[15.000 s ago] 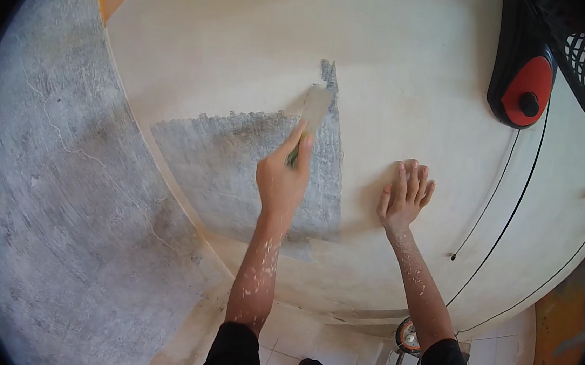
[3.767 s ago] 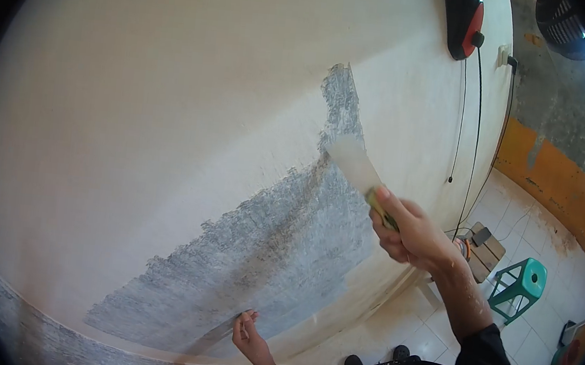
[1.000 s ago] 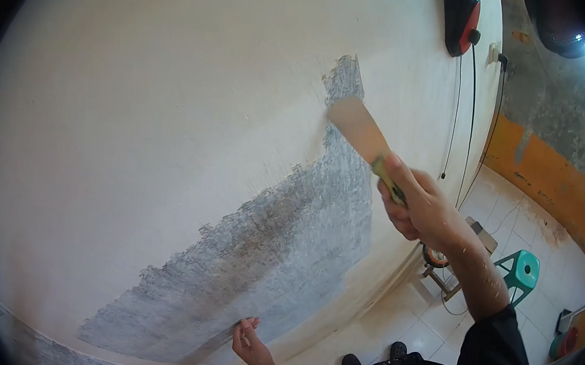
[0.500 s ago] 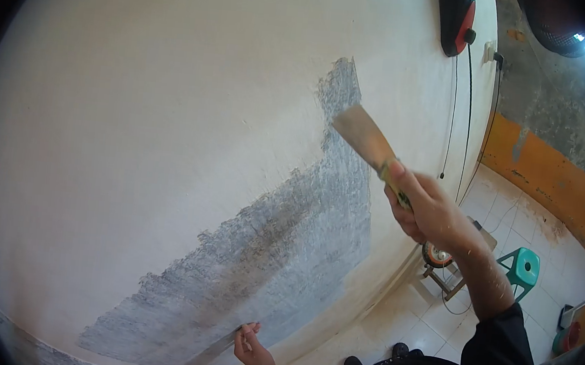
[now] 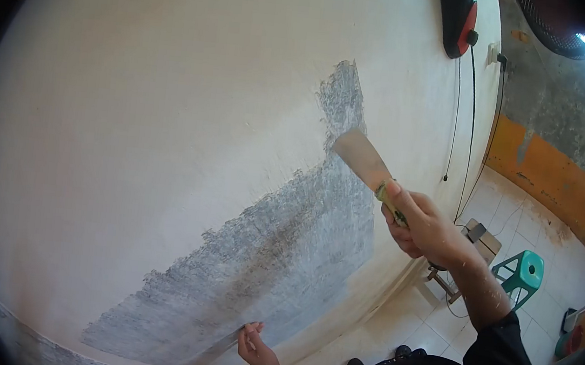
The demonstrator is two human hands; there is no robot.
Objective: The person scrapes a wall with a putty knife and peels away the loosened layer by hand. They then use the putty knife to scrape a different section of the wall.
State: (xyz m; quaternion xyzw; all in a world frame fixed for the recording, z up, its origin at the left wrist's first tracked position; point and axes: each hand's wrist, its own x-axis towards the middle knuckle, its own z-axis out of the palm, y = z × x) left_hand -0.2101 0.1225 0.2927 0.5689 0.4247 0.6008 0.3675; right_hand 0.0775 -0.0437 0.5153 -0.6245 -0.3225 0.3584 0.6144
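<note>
My right hand (image 5: 429,231) is wrapped round the yellowish-green handle of a putty knife (image 5: 363,158). Its wide metal blade points up and left, overlapping the narrow upper part of a grey scraped patch (image 5: 302,233) on the pale wall (image 5: 172,115). Ragged edges of the pale coating border the patch along its upper left side. Low in the view, my left hand (image 5: 257,348) is near the patch's lower part with its fingers curled together; I cannot tell whether anything is in them. Small pale flecks dot my right forearm.
A green plastic stool (image 5: 529,269) stands on the white tiled floor (image 5: 425,343), beside a small wooden stool (image 5: 484,240) with a dark object on top. A black and red device (image 5: 459,22) hangs on the wall at upper right, with dangling cords. A reddish container (image 5: 569,341) is at far right.
My right hand has brought the putty knife's blade a little downward over the upper part of the grey patch. The view has shifted slightly; my left hand stays near the same spot.
</note>
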